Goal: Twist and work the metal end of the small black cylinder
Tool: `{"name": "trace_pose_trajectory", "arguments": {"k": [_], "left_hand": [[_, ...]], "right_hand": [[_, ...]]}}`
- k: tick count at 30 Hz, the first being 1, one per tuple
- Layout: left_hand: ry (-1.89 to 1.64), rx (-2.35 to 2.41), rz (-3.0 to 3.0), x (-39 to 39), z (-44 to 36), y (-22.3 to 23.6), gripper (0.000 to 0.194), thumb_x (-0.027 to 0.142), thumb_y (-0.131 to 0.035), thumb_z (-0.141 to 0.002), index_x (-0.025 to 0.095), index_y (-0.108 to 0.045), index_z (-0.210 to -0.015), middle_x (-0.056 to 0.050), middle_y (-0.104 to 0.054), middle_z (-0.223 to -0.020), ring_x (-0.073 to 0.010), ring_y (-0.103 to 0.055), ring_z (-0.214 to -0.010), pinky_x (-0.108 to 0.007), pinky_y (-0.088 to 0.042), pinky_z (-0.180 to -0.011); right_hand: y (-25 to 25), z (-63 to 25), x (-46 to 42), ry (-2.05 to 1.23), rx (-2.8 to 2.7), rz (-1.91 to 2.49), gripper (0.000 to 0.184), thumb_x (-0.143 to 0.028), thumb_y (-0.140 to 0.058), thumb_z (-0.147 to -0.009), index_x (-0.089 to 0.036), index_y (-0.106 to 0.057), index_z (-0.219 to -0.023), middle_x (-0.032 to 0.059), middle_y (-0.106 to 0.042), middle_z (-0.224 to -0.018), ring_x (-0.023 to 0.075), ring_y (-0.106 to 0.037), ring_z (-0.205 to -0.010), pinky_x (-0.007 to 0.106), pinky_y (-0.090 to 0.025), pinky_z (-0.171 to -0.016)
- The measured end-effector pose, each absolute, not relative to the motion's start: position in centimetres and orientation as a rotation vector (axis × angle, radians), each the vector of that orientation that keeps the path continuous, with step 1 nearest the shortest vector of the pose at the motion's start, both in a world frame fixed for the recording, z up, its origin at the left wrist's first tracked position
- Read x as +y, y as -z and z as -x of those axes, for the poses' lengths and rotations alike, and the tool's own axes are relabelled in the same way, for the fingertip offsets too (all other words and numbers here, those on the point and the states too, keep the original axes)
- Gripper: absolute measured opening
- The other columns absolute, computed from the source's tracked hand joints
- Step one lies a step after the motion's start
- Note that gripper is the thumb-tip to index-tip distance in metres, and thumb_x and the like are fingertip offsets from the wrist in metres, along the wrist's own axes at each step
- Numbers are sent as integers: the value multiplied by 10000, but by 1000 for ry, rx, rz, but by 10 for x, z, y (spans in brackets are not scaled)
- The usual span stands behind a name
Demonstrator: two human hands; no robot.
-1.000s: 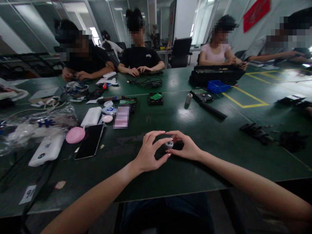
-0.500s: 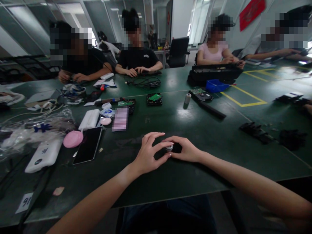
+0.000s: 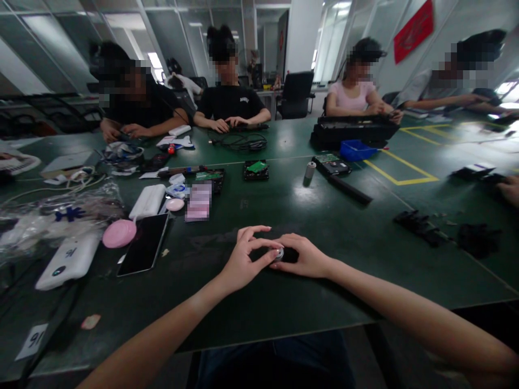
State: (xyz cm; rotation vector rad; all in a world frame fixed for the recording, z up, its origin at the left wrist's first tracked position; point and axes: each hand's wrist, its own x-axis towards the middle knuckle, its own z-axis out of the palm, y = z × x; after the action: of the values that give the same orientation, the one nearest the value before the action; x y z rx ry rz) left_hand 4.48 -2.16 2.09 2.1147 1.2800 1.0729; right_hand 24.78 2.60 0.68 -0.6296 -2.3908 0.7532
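A small silver cylinder with a round top point(image 3: 279, 253) is between my hands near the front of the green table point(image 3: 348, 227). My right hand point(image 3: 306, 256) curves round its right side, thumb near, fingers behind. From the left, my left hand point(image 3: 245, 262) has its thumb and index finger closed together at the cylinder's top edge, while its other fingers stretch out above. My fingers hide the cylinder's lower part. A similar grey cylinder point(image 3: 310, 172) stands upright farther back on the table.
Left of my hands lie a black-screened phone point(image 3: 144, 244), a pink round case point(image 3: 119, 233), a white device point(image 3: 70, 260) and plastic bags. Opened drives with green boards point(image 3: 256, 168), a black bar point(image 3: 349, 189) and black parts point(image 3: 419, 227) lie beyond and right. Several co-workers sit across the table.
My left thumb and index finger have come together on the cylinder's top, where they were apart before. My right hand has closed in round its side. The view has shifted slightly.
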Motion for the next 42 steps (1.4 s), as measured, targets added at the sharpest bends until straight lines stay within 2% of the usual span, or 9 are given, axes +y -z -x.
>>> {"name": "trace_pose_trajectory", "arguments": {"k": [8,13,16,19,23,29,33,36,42], "left_hand": [[-1105,1281,-2180,-22,-41,-21,144,229,-704,-823,287,-730,-952,-32,-570,-1205,-254,-444,-1185,-433,-383,-1007],[-1216,1320,-2214,-20,-43,-24,81,242,-685,-846,264,-721,-915,-20,-620,-1089,-220,-507,-1106,-382,-423,-968],[-1268,1479,-2220,-14,-36,-25,94,268,-649,-879,263,-715,-945,-16,-630,-1044,-205,-524,-1075,-366,-433,-959],[-1200,1615,-2224,-4,-21,-20,104,282,-683,-852,297,-740,-937,-23,-604,-1093,-239,-485,-1115,-426,-401,-989],[-1005,1749,-2239,7,-5,-7,73,284,-769,-763,344,-771,-806,-27,-581,-1133,-307,-433,-1142,-525,-380,-978],[-889,1801,-2257,5,-6,-2,304,350,-776,-747,363,-716,-1045,-41,-551,-1219,-314,-407,-1180,-523,-394,-975],[-899,1798,-2275,3,-9,-2,125,317,-766,-761,373,-764,-872,-26,-568,-1216,-323,-413,-1172,-529,-397,-951],[-966,1780,-2273,4,-9,-3,90,268,-775,-756,347,-771,-797,-24,-620,-1164,-316,-448,-1138,-530,-405,-932],[-1212,1612,-2282,-6,-23,-20,72,250,-716,-826,287,-745,-880,-11,-699,-1006,-243,-498,-1131,-433,-417,-989]], "right_hand": [[-9,-245,24,-663,-2413,625,369,-415,-733,-778,-191,-628,-1051,42,-690,-932,201,-625,-866,330,-442,-807],[-9,-244,24,-633,-2425,628,387,-434,-743,-763,-182,-635,-1037,53,-682,-925,213,-613,-876,346,-437,-812],[-10,-245,23,-633,-2443,630,417,-440,-738,-769,-197,-631,-1091,56,-690,-983,221,-606,-916,357,-427,-845],[-13,-245,22,-650,-2459,630,430,-425,-730,-785,-223,-620,-1148,46,-694,-1028,221,-601,-959,361,-411,-883],[-14,-246,22,-654,-2472,645,444,-428,-733,-781,-225,-625,-1161,47,-692,-1008,219,-604,-952,358,-413,-880],[-16,-248,21,-617,-2504,666,447,-455,-716,-789,-218,-629,-1158,60,-674,-1010,225,-592,-962,366,-405,-890],[-18,-248,21,-602,-2526,669,418,-465,-705,-798,-228,-638,-1135,54,-664,-1030,229,-574,-995,375,-384,-913],[-18,-248,21,-589,-2528,684,413,-474,-711,-786,-229,-647,-1113,57,-657,-1051,234,-565,-1003,379,-379,-912],[-16,-247,22,-568,-2525,668,409,-471,-713,-784,-222,-646,-1100,58,-653,-1052,229,-564,-997,380,-379,-905]]}}
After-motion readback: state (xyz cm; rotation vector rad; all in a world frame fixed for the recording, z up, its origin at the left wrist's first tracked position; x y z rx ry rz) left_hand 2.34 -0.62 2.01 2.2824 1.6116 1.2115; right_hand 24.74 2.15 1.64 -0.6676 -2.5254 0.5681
